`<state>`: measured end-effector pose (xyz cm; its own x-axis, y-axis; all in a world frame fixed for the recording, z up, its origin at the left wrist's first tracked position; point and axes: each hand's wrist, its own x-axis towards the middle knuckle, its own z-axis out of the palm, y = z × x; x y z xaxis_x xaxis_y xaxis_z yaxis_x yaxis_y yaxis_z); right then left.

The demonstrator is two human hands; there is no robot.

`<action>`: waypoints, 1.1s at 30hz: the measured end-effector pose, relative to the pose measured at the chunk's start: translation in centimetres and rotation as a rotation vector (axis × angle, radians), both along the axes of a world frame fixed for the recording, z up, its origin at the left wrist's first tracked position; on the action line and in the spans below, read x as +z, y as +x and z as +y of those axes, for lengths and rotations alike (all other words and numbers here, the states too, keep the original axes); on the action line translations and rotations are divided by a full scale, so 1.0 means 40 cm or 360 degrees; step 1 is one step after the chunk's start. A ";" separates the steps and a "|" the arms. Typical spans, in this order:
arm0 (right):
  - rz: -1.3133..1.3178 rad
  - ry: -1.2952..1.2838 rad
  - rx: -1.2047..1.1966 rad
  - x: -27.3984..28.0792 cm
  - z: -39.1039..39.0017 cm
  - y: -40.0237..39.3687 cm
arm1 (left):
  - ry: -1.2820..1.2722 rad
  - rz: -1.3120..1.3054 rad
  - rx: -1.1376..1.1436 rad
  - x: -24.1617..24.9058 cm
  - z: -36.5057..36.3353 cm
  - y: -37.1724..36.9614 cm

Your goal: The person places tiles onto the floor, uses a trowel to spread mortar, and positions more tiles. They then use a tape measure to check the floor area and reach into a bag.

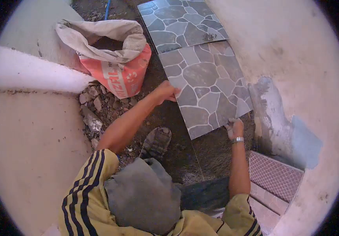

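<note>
A large grey tile with a flagstone pattern and pale joint lines lies at a slant in the middle of the view. My left hand is closed on its left edge, thumb on top and the other fingers partly under it. At the tile's near edge, close to the right corner, my right hand grips from below; a metal watch circles that wrist. Beyond it, a second tile of the same pattern meets the far edge, with a dark smear near the joint.
An open red and white sack stands at left, beside broken rubble. Pale walls rise on both sides. A thin string crosses the dark mortar bed. Pinkish patterned tiles lean at lower right. My foot is below the left forearm.
</note>
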<state>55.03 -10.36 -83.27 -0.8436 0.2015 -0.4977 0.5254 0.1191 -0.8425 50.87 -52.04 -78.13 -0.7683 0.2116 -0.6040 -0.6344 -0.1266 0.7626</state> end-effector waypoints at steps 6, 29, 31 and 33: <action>0.0253 -0.0084 0.0128 -0.015 0.005 0.021 | 0.0019 0.0048 -0.0036 0.012 -0.005 0.010; -0.0253 -0.0315 -0.0281 0.126 -0.079 -0.026 | -0.2524 0.1698 -0.0970 0.164 -0.049 -0.439; -0.0217 -0.0311 -0.0302 0.113 -0.077 -0.033 | -0.2539 0.1787 -0.0588 0.129 0.016 -0.441; -0.0235 -0.0289 -0.0316 0.103 -0.068 -0.018 | -0.2506 0.1705 -0.0431 0.068 0.050 -0.449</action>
<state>54.32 -13.06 -79.15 -0.7124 0.2520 -0.6549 0.6417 -0.1438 -0.7534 32.92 -50.03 -75.40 -0.9383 0.1878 0.2903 0.2251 0.9691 0.1005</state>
